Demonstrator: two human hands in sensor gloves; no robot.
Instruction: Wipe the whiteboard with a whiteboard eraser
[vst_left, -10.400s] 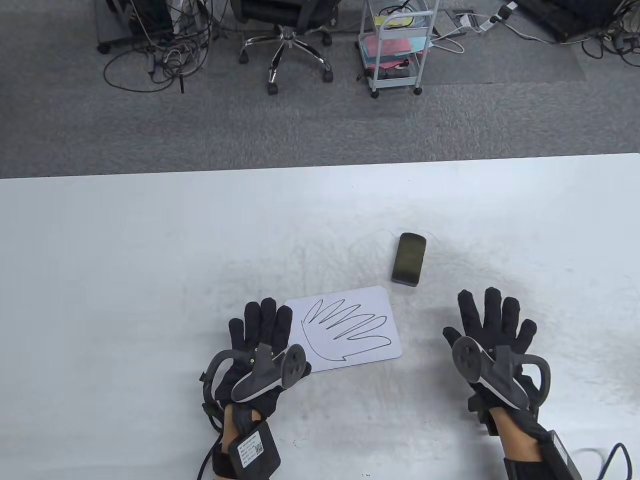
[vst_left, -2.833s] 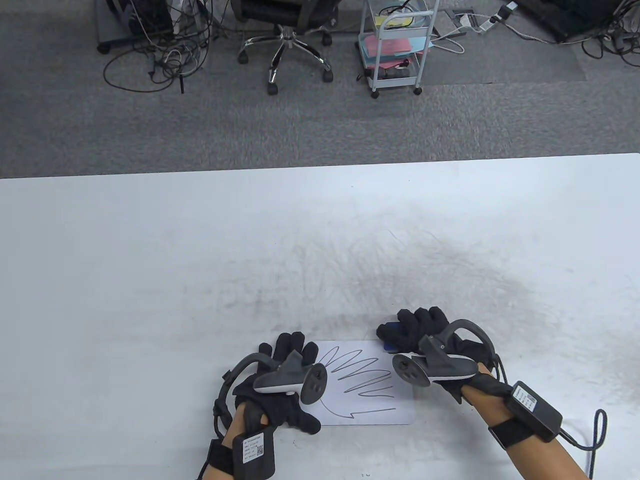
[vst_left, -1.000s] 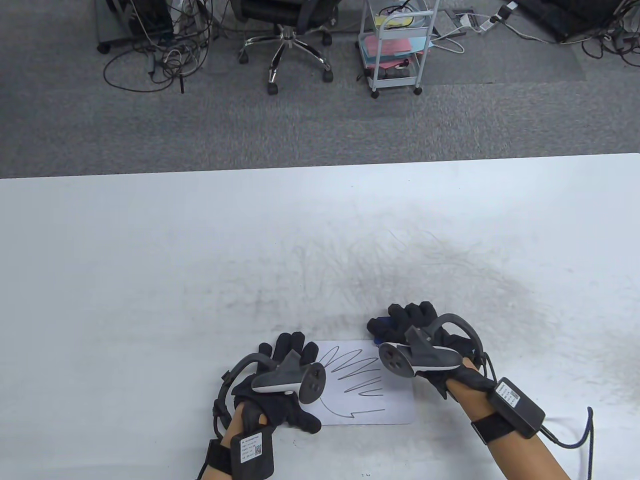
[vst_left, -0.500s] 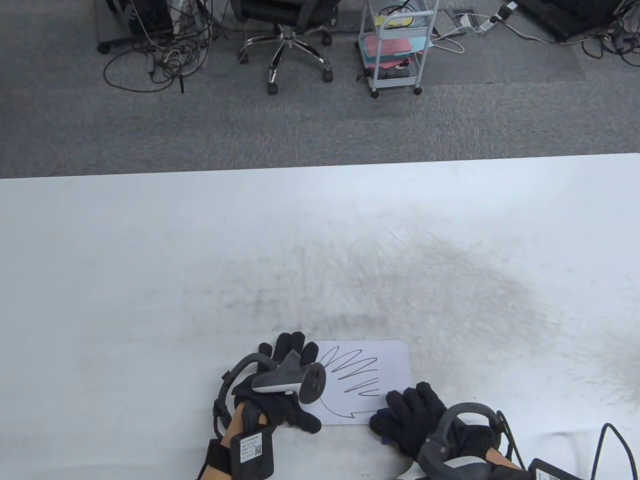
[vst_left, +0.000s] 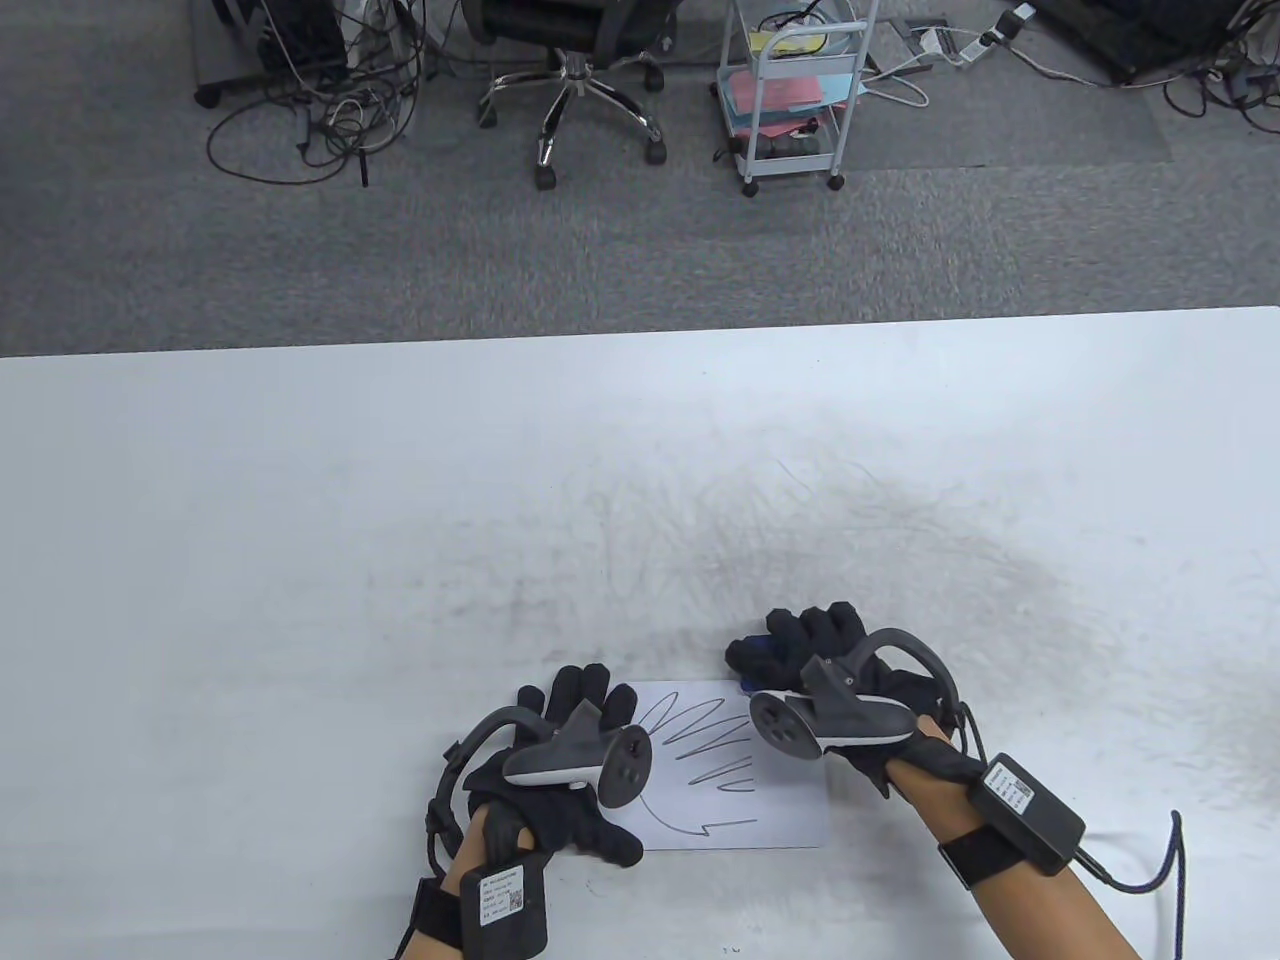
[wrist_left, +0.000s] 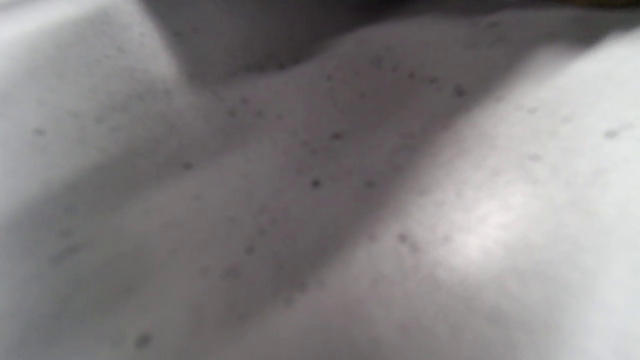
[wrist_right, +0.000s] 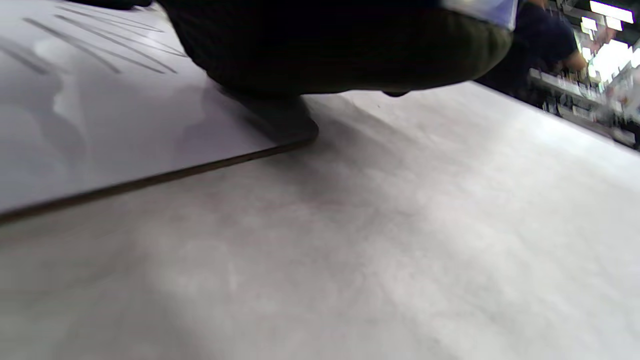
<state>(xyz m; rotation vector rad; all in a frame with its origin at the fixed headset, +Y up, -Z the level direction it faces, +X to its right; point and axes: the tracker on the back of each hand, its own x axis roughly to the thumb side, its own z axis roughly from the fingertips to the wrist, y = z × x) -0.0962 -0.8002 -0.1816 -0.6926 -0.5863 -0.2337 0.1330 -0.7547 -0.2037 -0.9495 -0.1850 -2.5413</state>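
A small white whiteboard (vst_left: 780, 815) lies near the table's front edge, with black zigzag marker lines (vst_left: 700, 745) on its left and middle part. My left hand (vst_left: 560, 760) presses flat on the board's left edge. My right hand (vst_left: 810, 660) grips the eraser (vst_left: 752, 684), of which only a blue bit shows under the fingers, at the board's far right corner. In the right wrist view the eraser's dark felt (wrist_right: 345, 55) rests on the board's corner (wrist_right: 125, 130). The left wrist view shows only blurred table surface.
The white table (vst_left: 300, 500) carries grey smudges behind and to the right of the board. A cable (vst_left: 1170, 860) trails from my right wrist. An office chair (vst_left: 580, 80) and a white cart (vst_left: 795, 90) stand on the carpet beyond the table.
Half a second ago my right hand with the eraser was at the board's near right corner; now it is back at the far right corner. The right ends of the lines are wiped away. The left hand is still.
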